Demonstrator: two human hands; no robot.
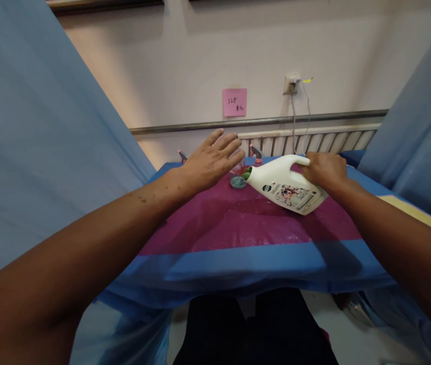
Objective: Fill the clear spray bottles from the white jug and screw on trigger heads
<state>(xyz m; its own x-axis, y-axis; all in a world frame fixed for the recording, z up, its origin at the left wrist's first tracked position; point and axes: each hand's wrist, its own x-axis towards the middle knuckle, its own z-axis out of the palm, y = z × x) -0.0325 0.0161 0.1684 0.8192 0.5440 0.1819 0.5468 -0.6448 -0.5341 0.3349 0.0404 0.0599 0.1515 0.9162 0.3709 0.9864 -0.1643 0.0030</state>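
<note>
My right hand [323,170] grips the handle of a white detergent bottle [285,188], tipped on its side with its green mouth pointing left over a small blue-grey cap [238,181] on the table. My left hand [211,159] hovers just left of the cap, palm down, fingers stretched out and holding nothing. Behind its fingertips a clear container shows only in part.
The table carries a magenta sheet [238,223] over a blue cover [245,263]. Two pink spray-bottle heads [256,152] stand at the far edge. Blue curtains [36,152] hang on both sides. A pink note [234,102] and a wall socket [291,84] are on the wall.
</note>
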